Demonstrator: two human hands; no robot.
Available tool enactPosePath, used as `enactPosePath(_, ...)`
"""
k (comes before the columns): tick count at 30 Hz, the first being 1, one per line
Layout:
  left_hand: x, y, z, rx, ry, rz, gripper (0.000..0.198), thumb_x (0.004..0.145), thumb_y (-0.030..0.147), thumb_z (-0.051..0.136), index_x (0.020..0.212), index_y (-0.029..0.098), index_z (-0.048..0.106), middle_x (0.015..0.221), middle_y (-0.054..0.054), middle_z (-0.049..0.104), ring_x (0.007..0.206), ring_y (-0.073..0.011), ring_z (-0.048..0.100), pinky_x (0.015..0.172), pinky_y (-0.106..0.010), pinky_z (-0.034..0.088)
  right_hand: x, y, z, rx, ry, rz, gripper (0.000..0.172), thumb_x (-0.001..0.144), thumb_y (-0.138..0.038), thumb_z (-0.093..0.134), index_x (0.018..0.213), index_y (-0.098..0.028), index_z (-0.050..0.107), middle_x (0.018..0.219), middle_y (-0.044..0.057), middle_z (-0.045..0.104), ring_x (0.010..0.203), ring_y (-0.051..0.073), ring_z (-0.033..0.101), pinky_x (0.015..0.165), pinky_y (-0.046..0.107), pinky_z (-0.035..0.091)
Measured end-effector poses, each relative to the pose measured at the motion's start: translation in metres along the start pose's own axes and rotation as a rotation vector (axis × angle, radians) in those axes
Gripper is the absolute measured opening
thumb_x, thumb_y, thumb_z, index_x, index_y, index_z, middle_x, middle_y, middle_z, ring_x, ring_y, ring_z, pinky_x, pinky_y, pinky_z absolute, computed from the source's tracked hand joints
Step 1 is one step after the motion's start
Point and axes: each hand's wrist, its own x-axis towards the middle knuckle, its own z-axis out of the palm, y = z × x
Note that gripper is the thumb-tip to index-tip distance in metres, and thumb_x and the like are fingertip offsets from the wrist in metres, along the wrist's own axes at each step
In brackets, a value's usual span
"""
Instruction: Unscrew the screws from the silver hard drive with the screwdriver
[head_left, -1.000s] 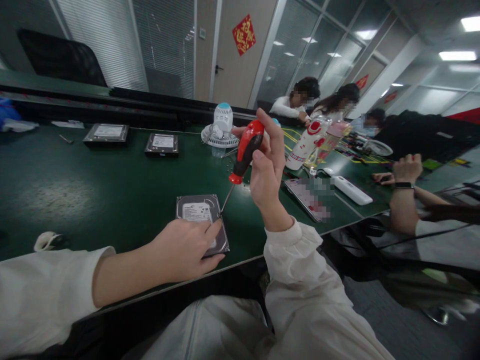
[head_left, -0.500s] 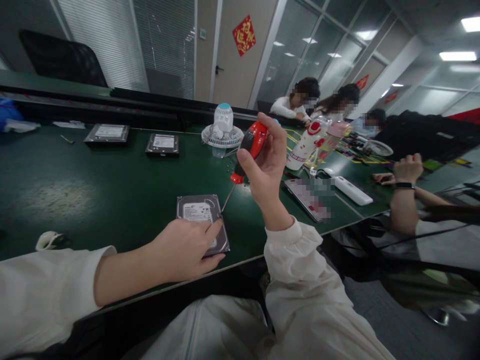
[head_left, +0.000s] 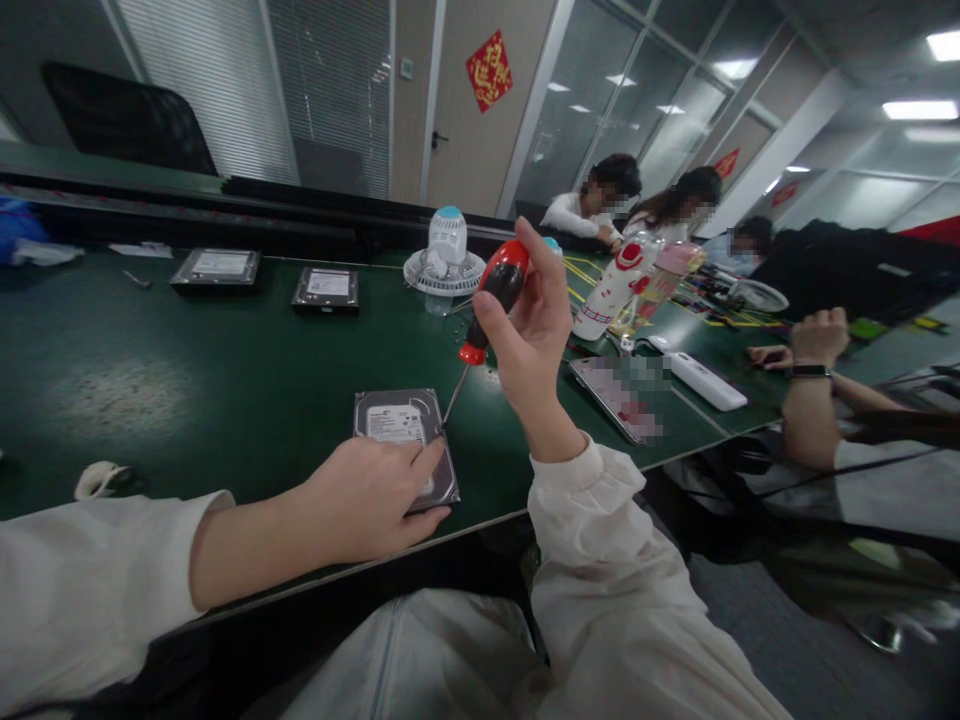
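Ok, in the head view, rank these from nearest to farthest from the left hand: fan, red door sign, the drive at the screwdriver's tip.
1. Drive: directly under the left hand, touching it.
2. Fan: beyond the drive, toward the far side of the table.
3. Red sign: up on the door, past the table.

The hard drive label [head_left: 391,424] seemingly reads "Seagate"; a red sign [head_left: 489,71] bears gold characters.

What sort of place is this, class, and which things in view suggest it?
Probably an office-like electronics workroom: a long green worktable, a hard drive with a screwdriver tip near its edge, and glass partitions with blinds.
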Motion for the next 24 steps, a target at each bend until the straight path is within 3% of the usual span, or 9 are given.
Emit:
enactPosePath(6, 0.000, 0.001, 0.000, 0.000, 0.014, 0.007, 0.055, 0.093, 0.045, 0.048, 0.132, 0.007, 0.056, 0.104, -0.018, 0.073, 0.085, -0.0331, 0.072, 0.067, -0.044, 0.059, 0.000, 0.007, -0.001, 0.135, -0.025, -0.024, 0.045, 0.093, -0.057, 0.040, 0.133, -0.039, 0.044, 0.129, 0.001, 0.060, 0.122, 0.022, 0.064, 0.103, 0.046, 0.056)
enactPosePath(12, 0.001, 0.000, 0.001, -0.003, 0.021, 0.007, 0.054, 0.093, 0.045, 0.049, 0.132, 0.008, 0.056, 0.105, -0.017, 0.073, 0.086, -0.0332, 0.072, 0.066, -0.045, 0.060, 0.000, -0.005, -0.003, -0.009, 0.054, -0.004, 0.050, 0.083, -0.055, 0.063, 0.127, -0.034, 0.049, 0.134, 0.001, 0.055, 0.127, 0.023, 0.058, 0.113, 0.046, 0.047)
enactPosePath(16, 0.000, 0.000, 0.001, -0.005, 0.025, 0.013, 0.054, 0.093, 0.045, 0.048, 0.132, 0.008, 0.056, 0.106, -0.018, 0.073, 0.086, -0.0332, 0.072, 0.067, -0.045, 0.060, -0.001, -0.001, -0.001, 0.042, 0.000, 0.006, 0.056, 0.088, -0.064, 0.048, 0.136, -0.037, 0.037, 0.141, 0.004, 0.053, 0.129, 0.024, 0.058, 0.109, 0.047, 0.051)
enactPosePath(19, 0.000, 0.000, 0.000, -0.007, 0.021, 0.013, 0.053, 0.093, 0.044, 0.049, 0.131, 0.007, 0.056, 0.105, -0.018, 0.073, 0.087, -0.0333, 0.072, 0.067, -0.045, 0.060, -0.002, 0.005, 0.001, 0.104, -0.013, -0.009, 0.053, 0.091, -0.067, 0.038, 0.134, -0.037, 0.030, 0.123, 0.003, 0.063, 0.121, 0.023, 0.064, 0.104, 0.050, 0.054)
enactPosePath(21, 0.000, 0.000, 0.000, -0.009, 0.017, 0.015, 0.053, 0.093, 0.044, 0.048, 0.131, 0.007, 0.056, 0.105, -0.017, 0.073, 0.087, -0.0331, 0.072, 0.067, -0.045, 0.060, -0.002, 0.005, 0.002, 0.096, 0.010, -0.046, 0.048, 0.090, -0.065, 0.042, 0.128, -0.035, 0.035, 0.116, 0.002, 0.063, 0.117, 0.022, 0.064, 0.104, 0.050, 0.053)
enactPosePath(24, 0.000, 0.000, 0.001, -0.009, 0.014, 0.011, 0.053, 0.093, 0.045, 0.049, 0.131, 0.008, 0.056, 0.104, -0.017, 0.073, 0.086, -0.0328, 0.073, 0.067, -0.044, 0.060, -0.002, 0.003, 0.002, 0.033, 0.066, -0.090, 0.051, 0.084, -0.061, 0.059, 0.123, -0.033, 0.042, 0.123, 0.002, 0.056, 0.123, 0.022, 0.059, 0.107, 0.047, 0.051)
